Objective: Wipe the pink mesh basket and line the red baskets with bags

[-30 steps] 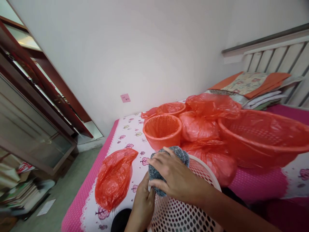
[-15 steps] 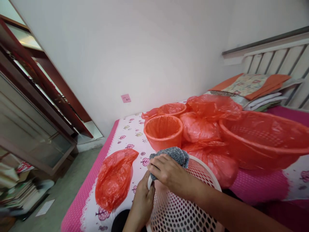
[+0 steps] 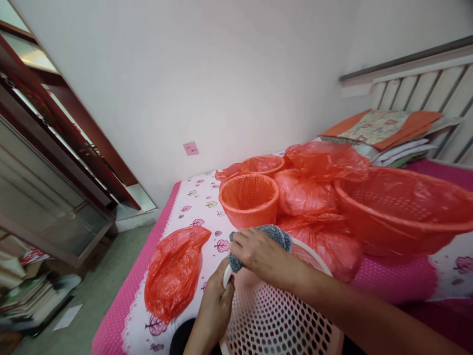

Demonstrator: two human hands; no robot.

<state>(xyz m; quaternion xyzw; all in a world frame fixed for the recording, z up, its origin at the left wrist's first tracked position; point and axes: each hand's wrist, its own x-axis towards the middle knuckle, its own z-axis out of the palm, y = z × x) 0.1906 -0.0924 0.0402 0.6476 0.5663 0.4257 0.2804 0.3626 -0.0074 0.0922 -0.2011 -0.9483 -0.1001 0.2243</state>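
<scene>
A pale pink perforated plastic basket [image 3: 273, 315] is tipped on its side close to me, its holed surface facing up. My left hand [image 3: 217, 295] grips its rim at the left, fingers wrapped round the edge. Bunched over the far part of that rim is a grey cloth [image 3: 278, 236]. My right hand [image 3: 254, 249] presses the cloth onto the rim with its fingers curled over it. The right forearm crosses above the basket and hides part of it.
An orange-red plastic bag [image 3: 173, 273] lies on the patterned bedsheet [image 3: 192, 209] at left. Beyond the basket stand a small orange basket [image 3: 249, 199], several filled red bags [image 3: 306, 192] and a large red basket [image 3: 399, 212]. Folded bedding [image 3: 388, 130] is at the far right.
My right hand and the cloth have shifted very slightly along the rim, showing a little more white rim by my left hand. The view has moved slightly.
</scene>
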